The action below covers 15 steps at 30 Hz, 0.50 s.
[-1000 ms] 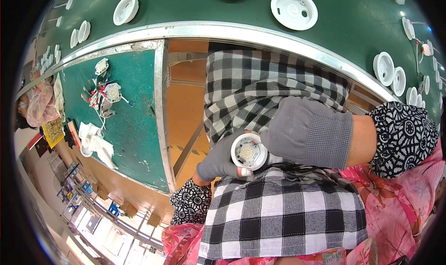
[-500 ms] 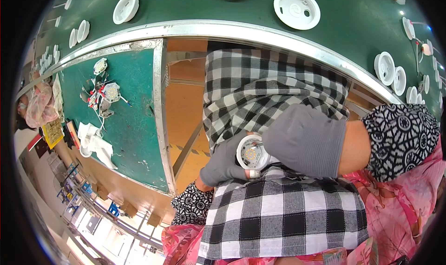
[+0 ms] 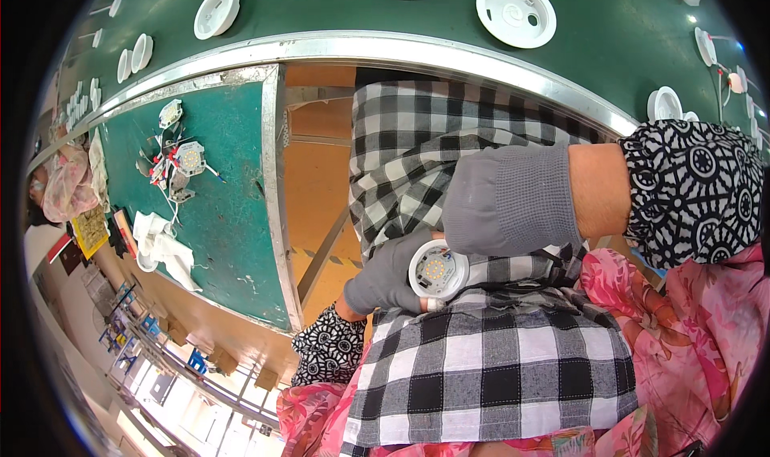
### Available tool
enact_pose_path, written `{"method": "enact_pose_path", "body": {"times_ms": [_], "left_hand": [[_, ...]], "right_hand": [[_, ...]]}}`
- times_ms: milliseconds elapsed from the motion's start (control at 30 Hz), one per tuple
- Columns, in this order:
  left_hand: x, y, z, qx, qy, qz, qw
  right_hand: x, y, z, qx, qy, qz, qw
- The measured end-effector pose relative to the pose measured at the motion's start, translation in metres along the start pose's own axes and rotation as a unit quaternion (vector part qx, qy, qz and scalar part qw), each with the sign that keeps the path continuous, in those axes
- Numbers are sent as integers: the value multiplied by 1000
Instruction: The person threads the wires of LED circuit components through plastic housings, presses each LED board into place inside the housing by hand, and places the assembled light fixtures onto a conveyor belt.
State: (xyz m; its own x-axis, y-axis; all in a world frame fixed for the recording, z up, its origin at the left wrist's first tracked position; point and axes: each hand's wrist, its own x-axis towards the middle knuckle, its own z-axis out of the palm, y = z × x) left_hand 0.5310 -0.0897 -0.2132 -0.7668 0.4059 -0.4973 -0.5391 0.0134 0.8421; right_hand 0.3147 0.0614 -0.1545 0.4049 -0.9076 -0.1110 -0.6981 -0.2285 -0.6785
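Note:
Over my lap, my left hand [image 3: 393, 279] in a grey glove grips a white round lamp housing [image 3: 463, 281] from its left side. The housing's open face is up, and an LED board [image 3: 435, 271] with small yellow dots lies inside it. My right hand [image 3: 513, 200], gloved too, is bent over the housing's upper right rim, its back turned up. Its fingers curl down out of sight; anything they hold is hidden. A bit of coloured wire shows at the rim beside them.
On the green side board [image 3: 233, 240] to the left lie wired LED boards [image 3: 189, 160] and a white cloth [image 3: 166, 248]. Beyond a metal edge [image 3: 361, 46], the green bench carries several white housings [image 3: 516, 13]. A checked cloth [image 3: 489, 377] covers my lap.
My right hand and forearm have shifted and turned upward, uncovering more of the housing's right side. The left hand keeps its grip on the housing, nearly in place.

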Motion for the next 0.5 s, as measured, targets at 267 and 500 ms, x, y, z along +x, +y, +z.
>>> {"method": "enact_pose_path", "body": {"times_ms": [267, 500], "left_hand": [[1, 0, 4, 21, 4, 9, 1000], [-4, 14, 3, -70, 120, -17, 990]], "right_hand": [[10, -4, -5, 83, -110, 73, 988], [-16, -21, 54, -103, 431, 78, 893]]}}
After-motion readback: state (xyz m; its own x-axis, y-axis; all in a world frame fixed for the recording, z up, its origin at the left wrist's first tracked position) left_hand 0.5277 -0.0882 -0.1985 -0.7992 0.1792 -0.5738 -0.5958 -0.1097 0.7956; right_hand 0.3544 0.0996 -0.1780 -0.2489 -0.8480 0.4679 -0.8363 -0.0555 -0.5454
